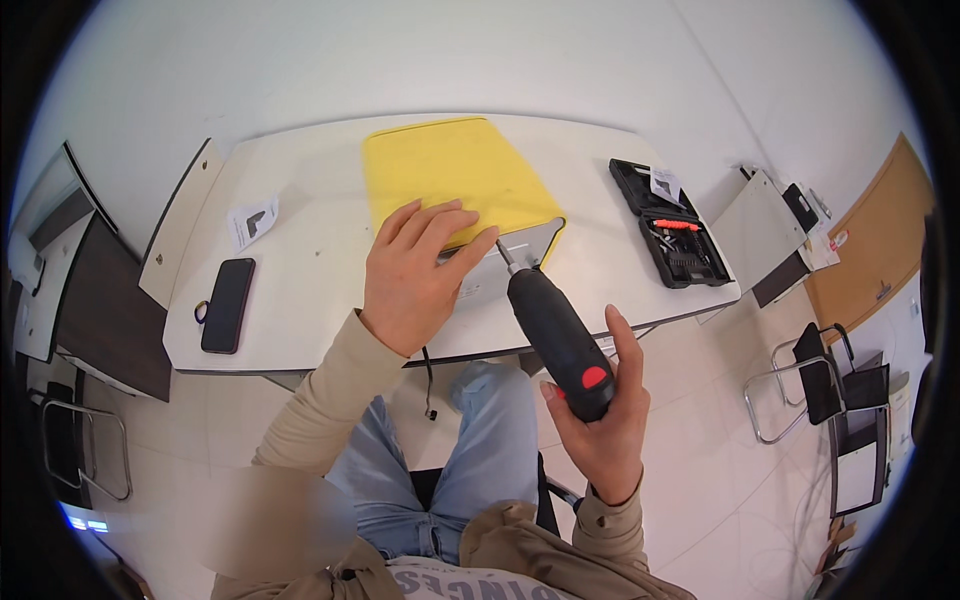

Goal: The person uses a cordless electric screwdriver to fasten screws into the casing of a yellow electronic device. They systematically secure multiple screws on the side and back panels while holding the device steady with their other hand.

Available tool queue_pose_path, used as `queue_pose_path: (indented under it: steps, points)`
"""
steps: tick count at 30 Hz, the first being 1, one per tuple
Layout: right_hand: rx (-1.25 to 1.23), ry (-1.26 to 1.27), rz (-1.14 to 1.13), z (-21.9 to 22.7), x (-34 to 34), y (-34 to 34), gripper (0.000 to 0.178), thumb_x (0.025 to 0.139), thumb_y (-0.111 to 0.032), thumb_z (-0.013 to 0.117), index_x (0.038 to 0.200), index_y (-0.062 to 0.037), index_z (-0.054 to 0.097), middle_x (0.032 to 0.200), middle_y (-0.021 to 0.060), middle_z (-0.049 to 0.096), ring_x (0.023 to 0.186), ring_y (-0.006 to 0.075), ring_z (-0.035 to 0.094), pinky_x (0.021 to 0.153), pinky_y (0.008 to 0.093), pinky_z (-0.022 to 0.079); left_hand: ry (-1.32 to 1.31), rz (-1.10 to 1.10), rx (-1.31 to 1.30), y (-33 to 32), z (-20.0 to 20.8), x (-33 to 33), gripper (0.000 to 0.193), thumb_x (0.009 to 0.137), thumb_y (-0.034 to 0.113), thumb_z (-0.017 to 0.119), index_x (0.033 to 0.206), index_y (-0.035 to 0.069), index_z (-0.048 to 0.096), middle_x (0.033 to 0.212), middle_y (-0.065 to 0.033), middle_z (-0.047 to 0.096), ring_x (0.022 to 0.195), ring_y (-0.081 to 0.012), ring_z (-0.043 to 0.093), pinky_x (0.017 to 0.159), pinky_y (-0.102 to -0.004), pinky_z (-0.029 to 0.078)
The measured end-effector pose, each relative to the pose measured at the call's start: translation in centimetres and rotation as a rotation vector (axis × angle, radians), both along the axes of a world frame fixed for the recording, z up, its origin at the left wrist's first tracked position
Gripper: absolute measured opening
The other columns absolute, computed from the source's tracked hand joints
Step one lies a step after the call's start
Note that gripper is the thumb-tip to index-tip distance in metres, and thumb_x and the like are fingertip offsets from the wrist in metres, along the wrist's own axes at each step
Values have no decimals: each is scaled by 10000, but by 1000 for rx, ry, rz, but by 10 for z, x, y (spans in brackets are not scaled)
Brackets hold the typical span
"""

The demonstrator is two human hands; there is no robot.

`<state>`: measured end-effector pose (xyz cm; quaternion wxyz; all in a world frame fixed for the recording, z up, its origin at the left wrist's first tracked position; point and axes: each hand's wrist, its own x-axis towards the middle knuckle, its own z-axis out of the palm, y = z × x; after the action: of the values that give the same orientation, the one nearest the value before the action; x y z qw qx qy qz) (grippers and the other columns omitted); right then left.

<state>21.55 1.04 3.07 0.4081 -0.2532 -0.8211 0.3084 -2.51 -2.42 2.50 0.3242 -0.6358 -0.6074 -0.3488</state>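
Note:
A bright yellow box-like casing (450, 170) with a grey end face (530, 243) lies near the middle of the desk, its grey end toward me. My left hand (413, 270) rests on the casing's near edge. Its fingers are spread over the yellow top, and one fingertip reaches close to the tool's bit. In my right hand (612, 430) is a black electric screwdriver (555, 335) with a red spot at its rear. The thumb and fingers hold its back end. The metal bit (507, 255) points at the grey end face; whether it touches a screw cannot be made out.
An opened black tool case (668, 225) with bits and an orange-red item stands at the desk's right. On the left lie a dark phone (228, 305) and a paper leaflet (252, 221). A black cable (430, 385) hangs off the white desk's (310, 255) front edge above my knees.

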Motion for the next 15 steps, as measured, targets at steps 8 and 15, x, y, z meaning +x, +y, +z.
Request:
queue_pose_path:
  steps: [8, 15]
  points:
    - [-21, -13, -19, 2, 0, -1, 838, 717, 54, 747, 1451, 0, 346, 1044, 179, 666, 764, 194, 654, 689, 280, 510, 61, 0, 4, 0, -1, -2, 475, 677, -33, 682, 1107, 165, 719, 1120, -54, 635, 1091, -287, 612, 942, -461, 464]
    - [5, -24, -24, 9, -3, 1, 826, 713, 45, 750, 1441, -4, 362, 997, 163, 668, 709, 174, 610, 662, 273, 491, -6, -33, 59, 3, -2, -2, 454, 726, -37, 679, 1148, 130, 688, 1085, -62, 654, 1052, -278, 633, 922, -442, 470]
